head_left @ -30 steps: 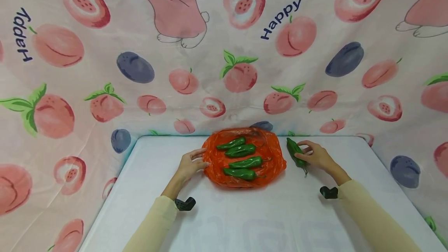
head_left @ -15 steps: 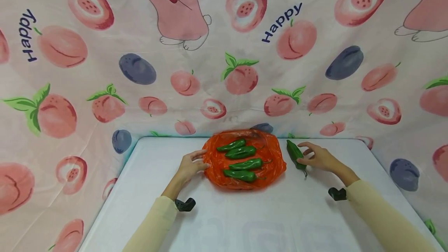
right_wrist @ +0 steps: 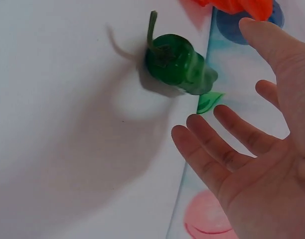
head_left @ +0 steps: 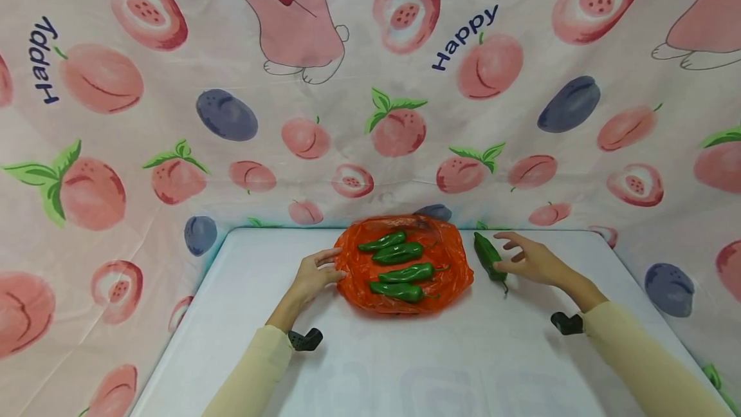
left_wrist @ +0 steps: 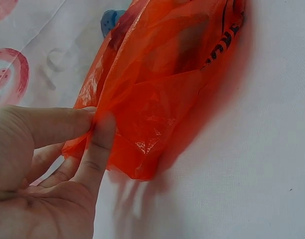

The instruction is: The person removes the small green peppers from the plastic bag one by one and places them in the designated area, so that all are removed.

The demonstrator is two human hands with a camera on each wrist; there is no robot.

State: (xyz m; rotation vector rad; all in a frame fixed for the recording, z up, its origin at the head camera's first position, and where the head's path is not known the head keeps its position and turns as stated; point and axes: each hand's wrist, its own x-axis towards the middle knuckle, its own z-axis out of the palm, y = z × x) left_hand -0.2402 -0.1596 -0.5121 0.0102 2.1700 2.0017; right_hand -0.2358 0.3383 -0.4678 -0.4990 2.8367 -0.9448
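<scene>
An orange plastic bag [head_left: 457, 256] lies spread on the white table, with several green peppers [head_left: 399, 251] in a column on it. My left hand [head_left: 311, 277] is at the bag's left edge. In the left wrist view its thumb and fingers pinch a fold of the bag [left_wrist: 157, 109]. To the right of the bag, a single green pepper [head_left: 487, 252] lies on the table, its stem toward me. Beside this pepper is my right hand [head_left: 532, 264], fingers spread and holding nothing. The right wrist view shows a gap between those fingers and the pepper [right_wrist: 175, 62].
Behind the table [head_left: 417, 359] hangs a pink cloth [head_left: 359, 108] printed with fruit and rabbits. The bag lies close to the table's back edge. A small black device [head_left: 305, 339] sits at my left wrist, and another black device [head_left: 567, 324] at my right.
My right hand has let go of the single pepper and drawn back to the right, its fingers opening. The pepper stays on the table. The left hand keeps its place at the bag.
</scene>
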